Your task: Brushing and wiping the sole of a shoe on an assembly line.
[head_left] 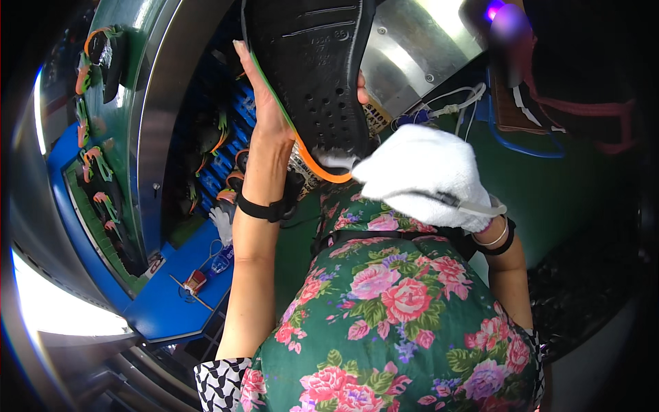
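A black shoe sole (319, 82) with a cluster of small holes is held up in front of me, its edge running from green to orange at the rounded end. My bare left hand (271, 113) is closed around it from beneath, thumb along the left side and fingertips showing at the right. In a white cloth glove, my right hand (429, 175) is closed on a thin-handled brush (473, 206). The brush's pale, blurred head lies at the orange-edged end of the sole. The glove hides most of the grip.
Several orange-and-green shoe pieces (96, 165) stand on a green belt (134, 117) at the left, beside a curved metal housing (165, 75). A blue ledge (161, 302) holds small items and a white glove (221, 225). White cables (460, 103) hang behind my right hand.
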